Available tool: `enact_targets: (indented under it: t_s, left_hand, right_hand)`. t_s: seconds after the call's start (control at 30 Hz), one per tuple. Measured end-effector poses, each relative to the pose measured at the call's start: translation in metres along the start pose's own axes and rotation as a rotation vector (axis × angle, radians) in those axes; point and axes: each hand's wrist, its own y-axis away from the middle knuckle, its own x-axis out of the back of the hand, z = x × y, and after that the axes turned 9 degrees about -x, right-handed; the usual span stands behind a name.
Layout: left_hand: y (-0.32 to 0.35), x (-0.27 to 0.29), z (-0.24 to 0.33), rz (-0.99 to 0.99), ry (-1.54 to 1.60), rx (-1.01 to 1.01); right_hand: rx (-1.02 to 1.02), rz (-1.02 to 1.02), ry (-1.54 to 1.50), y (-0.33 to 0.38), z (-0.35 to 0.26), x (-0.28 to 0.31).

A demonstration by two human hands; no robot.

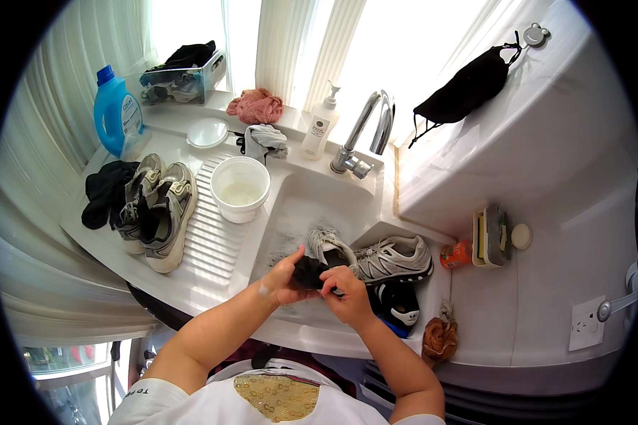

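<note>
Over the front of the white sink, my left hand is closed around a small bunched black cloth. Its exact kind is hard to make out. My right hand pinches the near right edge of that cloth, fingers curled. Just beyond my hands, a wet off-white sneaker lies in the basin, partly hidden by them. To its right a grey-beige sneaker rests on its side, and a black shoe with a blue sole is below it.
Left stand a white bucket, a pair of grey sneakers, black cloth and a blue bottle. Behind are a pump bottle and the tap. Right are an orange jar, a sponge holder and a brown scrubber.
</note>
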Motion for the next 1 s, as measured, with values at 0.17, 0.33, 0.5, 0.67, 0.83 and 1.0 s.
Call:
enact_targets:
  t_s: [0.17, 0.33, 0.5, 0.67, 0.83, 1.0]
  left_hand:
    - [0.017, -0.012, 0.017, -0.011, -0.076, -0.272]
    - [0.025, -0.011, 0.025, -0.129, -0.013, -0.248]
    - [0.023, -0.002, 0.02, -0.179, -0.003, -0.21]
    - [0.029, 0.008, 0.022, 0.023, -0.094, -0.279]
    - [0.028, 0.02, 0.018, 0.058, -0.323, -0.345]
    - [0.032, 0.017, 0.021, 0.019, -0.81, -0.186]
  right_hand:
    - [-0.235, -0.127, -0.05, 0.014, 0.015, -0.009]
    - [-0.466, 0.042, -0.243, -0.002, 0.02, -0.027]
    - [-0.292, 0.196, 0.04, -0.012, 0.001, -0.045]
    - [-0.647, 0.184, -0.274, -0.002, 0.029, -0.027]
    - [-0.955, -0.045, -0.471, -0.005, 0.034, -0.019]
    - [-1.255, -0.086, -1.251, -0.041, 0.03, -0.028]
